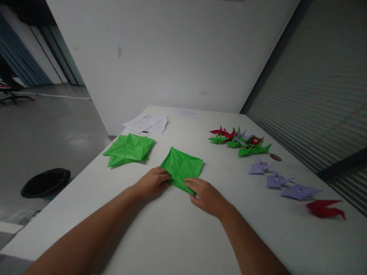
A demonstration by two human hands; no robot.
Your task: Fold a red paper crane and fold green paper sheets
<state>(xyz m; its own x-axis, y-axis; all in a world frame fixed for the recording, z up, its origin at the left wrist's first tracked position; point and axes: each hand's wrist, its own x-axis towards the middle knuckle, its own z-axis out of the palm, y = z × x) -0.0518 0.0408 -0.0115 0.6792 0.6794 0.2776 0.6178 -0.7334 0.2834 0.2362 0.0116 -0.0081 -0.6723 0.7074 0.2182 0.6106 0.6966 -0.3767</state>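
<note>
Creased green sheet (182, 167) on the tabletop (172, 240), centre of the frame
The left hand (153, 181) curls its fingers at the sheet's left corner, hold unclear; the right hand (207, 195) pinches the lower corner between its fingers. Purple folded birds (299, 192) sit at right.

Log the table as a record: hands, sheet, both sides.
Left hand: at the left side of the green sheet
Right hand: on its near corner
Sheet: creased, lying on the white table
Table left: stacked creased green sheets; printed papers beyond
Table right: cluster of red, green, purple paper birds; nearer, three purple birds, one red bird
</note>
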